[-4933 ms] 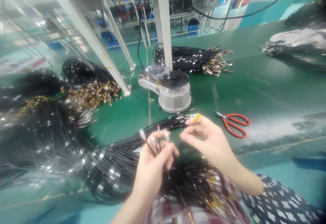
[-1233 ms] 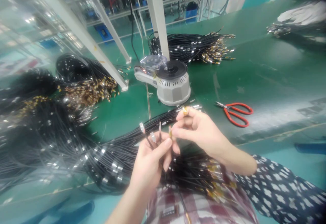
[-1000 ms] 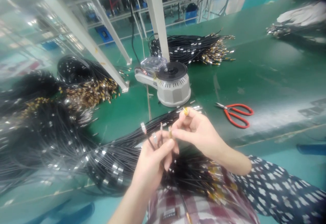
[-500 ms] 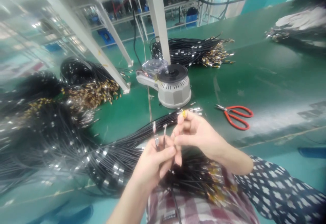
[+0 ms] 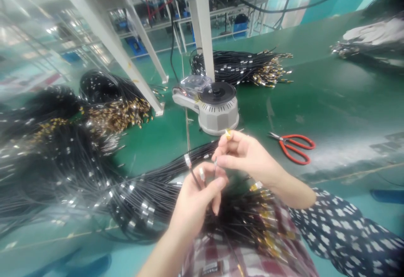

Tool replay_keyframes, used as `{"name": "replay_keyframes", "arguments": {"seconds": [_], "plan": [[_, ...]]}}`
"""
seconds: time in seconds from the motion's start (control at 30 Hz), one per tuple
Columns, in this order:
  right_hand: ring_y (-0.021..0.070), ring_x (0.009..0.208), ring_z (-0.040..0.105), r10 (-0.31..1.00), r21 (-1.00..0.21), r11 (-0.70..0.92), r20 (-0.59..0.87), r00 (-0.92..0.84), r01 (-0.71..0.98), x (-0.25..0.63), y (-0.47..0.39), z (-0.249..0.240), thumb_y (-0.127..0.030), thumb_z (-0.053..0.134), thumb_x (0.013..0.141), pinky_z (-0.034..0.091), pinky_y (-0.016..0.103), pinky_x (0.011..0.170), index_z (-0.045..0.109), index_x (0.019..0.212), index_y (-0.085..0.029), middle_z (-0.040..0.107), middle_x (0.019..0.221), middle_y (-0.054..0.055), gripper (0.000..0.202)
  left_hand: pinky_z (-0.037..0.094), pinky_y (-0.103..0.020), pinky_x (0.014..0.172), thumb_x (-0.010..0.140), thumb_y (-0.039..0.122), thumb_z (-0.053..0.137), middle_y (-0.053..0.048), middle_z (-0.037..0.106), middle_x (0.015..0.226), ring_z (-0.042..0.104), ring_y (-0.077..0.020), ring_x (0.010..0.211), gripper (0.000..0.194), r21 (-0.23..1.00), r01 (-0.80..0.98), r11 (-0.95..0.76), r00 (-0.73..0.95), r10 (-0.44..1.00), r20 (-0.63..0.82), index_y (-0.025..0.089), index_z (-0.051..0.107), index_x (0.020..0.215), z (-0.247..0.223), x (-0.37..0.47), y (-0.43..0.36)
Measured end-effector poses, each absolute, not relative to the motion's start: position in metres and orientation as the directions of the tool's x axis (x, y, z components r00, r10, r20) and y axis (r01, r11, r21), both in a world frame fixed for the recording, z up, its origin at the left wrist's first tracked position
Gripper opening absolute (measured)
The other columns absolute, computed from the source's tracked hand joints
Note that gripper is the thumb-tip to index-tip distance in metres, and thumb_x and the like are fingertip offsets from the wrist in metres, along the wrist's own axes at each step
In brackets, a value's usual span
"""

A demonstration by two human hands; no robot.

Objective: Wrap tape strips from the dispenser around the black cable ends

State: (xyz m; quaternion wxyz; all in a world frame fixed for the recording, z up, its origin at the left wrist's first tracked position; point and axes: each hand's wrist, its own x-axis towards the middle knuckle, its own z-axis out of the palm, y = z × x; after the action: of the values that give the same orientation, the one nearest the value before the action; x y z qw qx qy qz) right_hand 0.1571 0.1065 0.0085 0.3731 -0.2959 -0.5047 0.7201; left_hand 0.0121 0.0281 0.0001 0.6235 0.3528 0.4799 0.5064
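Observation:
My left hand (image 5: 197, 199) is closed round thin black cables (image 5: 195, 177); a white-tagged end (image 5: 187, 160) sticks up past the fingers. My right hand (image 5: 248, 155) pinches the tip of a cable (image 5: 215, 164) just above my left thumb. A small piece of yellow tape (image 5: 227, 133) sits at the tip of my right index finger. Below both hands, a bundle of black cables (image 5: 233, 216) with yellow-wrapped ends lies across my lap. Behind them stands a white tape dispenser (image 5: 218, 115) with a black round top.
Red-handled scissors-like cutters (image 5: 295, 148) lie to the right on the green table (image 5: 331, 96). Cable heaps (image 5: 116, 115) fill the left side, and another bundle (image 5: 240, 67) lies behind the dispenser. White metal posts (image 5: 206, 29) rise from the table. White gloves (image 5: 375, 32) rest at the far right.
My right hand has risen slightly, with the tape still on its fingertip. My left hand has shifted a little right, and the cable ends in it have tilted. The view has shifted slightly.

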Motion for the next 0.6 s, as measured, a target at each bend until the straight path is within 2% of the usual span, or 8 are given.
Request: {"name": "replay_keyframes", "arguments": {"seconds": [0.17, 0.27, 0.4, 0.5, 0.6], "plan": [[0.0133, 0.071, 0.066, 0.828, -0.947, -0.204, -0.032, -0.559, -0.249, 0.159, 0.106, 0.008, -0.019, 0.076, 0.077, 0.053, 0.029, 0.073, 0.052, 0.09, -0.02, 0.07, 0.077, -0.002, 0.027, 0.038, -0.019, 0.05, 0.083, 0.03, 0.071, -0.002, 0.068, 0.076, 0.055, -0.0066, 0.05, 0.015, 0.943, -0.269, 0.195, -0.015, 0.978, -0.207, 0.015, 0.067, 0.079, 0.0, 0.011, 0.025], [0.015, 0.075, 0.066, 0.821, -0.967, -0.151, -0.006, -0.572, -0.206, 0.162, 0.109, 0.008, -0.022, 0.075, 0.078, 0.051, 0.031, 0.075, 0.052, 0.094, -0.02, 0.071, 0.082, 0.001, 0.028, 0.039, -0.017, 0.054, 0.079, 0.027, 0.075, -0.003, 0.071, 0.074, 0.056, -0.0076, 0.061, 0.013, 0.956, -0.232, 0.178, -0.087, 0.975, -0.203, 0.014, 0.073, 0.076, -0.001, 0.008, 0.025], [0.0157, 0.082, 0.062, 0.815, -0.99, 0.139, 0.116, -0.567, -0.003, 0.171, 0.112, 0.014, -0.032, 0.059, 0.092, 0.046, 0.03, 0.078, 0.059, 0.088, -0.018, 0.068, 0.086, 0.003, 0.015, 0.036, -0.016, 0.049, 0.079, 0.029, 0.076, 0.0, 0.066, 0.06, 0.049, -0.0053, 0.052, 0.014, 0.963, -0.204, 0.173, -0.188, 0.959, -0.212, 0.015, 0.074, 0.082, -0.002, 0.003, 0.026], [0.0142, 0.078, 0.059, 0.694, -0.928, 0.351, 0.165, -0.701, 0.128, 0.179, 0.11, 0.021, -0.032, 0.042, 0.1, 0.043, 0.027, 0.076, 0.063, 0.079, -0.016, 0.066, 0.079, 0.003, 0.034, 0.035, -0.015, 0.047, 0.076, 0.03, 0.078, 0.002, 0.062, 0.058, 0.047, -0.0047, 0.049, 0.019, 0.966, -0.203, 0.163, -0.24, 0.948, -0.21, 0.016, 0.075, 0.089, -0.002, 0.001, 0.027], [0.014, 0.076, 0.059, 0.615, -0.862, 0.474, 0.176, -0.769, 0.181, 0.183, 0.105, 0.026, -0.031, 0.033, 0.103, 0.041, 0.028, 0.079, 0.064, 0.076, -0.015, 0.068, 0.078, 0.003, 0.044, 0.035, -0.016, 0.044, 0.075, 0.031, 0.079, 0.001, 0.064, 0.06, 0.047, -0.0048, 0.047, 0.027, 0.969, -0.176, 0.175, -0.237, 0.948, -0.214, 0.017, 0.075, 0.098, -0.003, 0.001, 0.027]]}}
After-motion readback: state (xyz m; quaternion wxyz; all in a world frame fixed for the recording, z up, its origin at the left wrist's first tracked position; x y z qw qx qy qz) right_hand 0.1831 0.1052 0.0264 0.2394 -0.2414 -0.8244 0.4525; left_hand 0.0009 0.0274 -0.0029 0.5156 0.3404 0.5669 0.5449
